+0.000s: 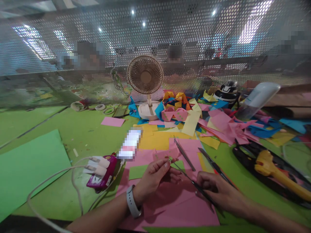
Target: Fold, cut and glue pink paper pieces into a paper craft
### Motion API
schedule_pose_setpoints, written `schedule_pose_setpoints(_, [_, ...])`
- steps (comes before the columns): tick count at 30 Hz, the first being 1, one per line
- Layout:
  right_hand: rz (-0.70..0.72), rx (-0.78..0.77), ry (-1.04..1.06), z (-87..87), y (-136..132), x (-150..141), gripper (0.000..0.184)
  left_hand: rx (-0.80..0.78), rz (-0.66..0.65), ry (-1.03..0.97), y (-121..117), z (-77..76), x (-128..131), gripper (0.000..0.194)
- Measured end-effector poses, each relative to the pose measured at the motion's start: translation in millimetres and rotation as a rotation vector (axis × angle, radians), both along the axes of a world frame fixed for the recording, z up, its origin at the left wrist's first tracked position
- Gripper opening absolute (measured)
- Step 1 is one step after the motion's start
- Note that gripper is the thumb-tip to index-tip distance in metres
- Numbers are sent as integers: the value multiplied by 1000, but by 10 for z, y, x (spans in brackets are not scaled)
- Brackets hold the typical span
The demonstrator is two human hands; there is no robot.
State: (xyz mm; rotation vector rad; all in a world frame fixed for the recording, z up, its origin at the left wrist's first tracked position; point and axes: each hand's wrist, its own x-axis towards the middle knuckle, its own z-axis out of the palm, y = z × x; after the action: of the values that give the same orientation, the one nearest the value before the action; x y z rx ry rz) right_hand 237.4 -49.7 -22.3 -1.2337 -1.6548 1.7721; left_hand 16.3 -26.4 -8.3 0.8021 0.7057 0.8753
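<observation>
My left hand [157, 173], with a pale watch band on its wrist, is closed in a pinch at a tiny green piece [170, 159]. My right hand [215, 189] grips a slim dark-handled tool [200, 190]; its thin metal end reaches toward my left fingertips. Whether the metal touches the green piece I cannot tell. Under both hands lies pink paper [179, 210], with a green strip [137, 172] on it. Beyond my fingers rest metal tweezers [184, 154], and to their right a dark-handled knife [215, 165].
A lit phone [130, 144] charges from a purple power strip [100, 174] with white plugs and cables at left. Behind stand a beige fan [145, 77] and heaped coloured paper [223, 124]. A black tray [245, 158] with a yellow tool [267, 165] is at right; green sheet [36, 171] at left.
</observation>
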Motion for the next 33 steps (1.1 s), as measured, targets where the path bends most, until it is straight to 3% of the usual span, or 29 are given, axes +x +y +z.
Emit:
schedule_pose_setpoints(17, [-52,-59,60,53,14,8,38,-23,28,26,-4,17,-12,28])
schedule_pose_setpoints(33, [-13,-2,20,95,11,11,39,-14,79,-11,-1,7,-9,19])
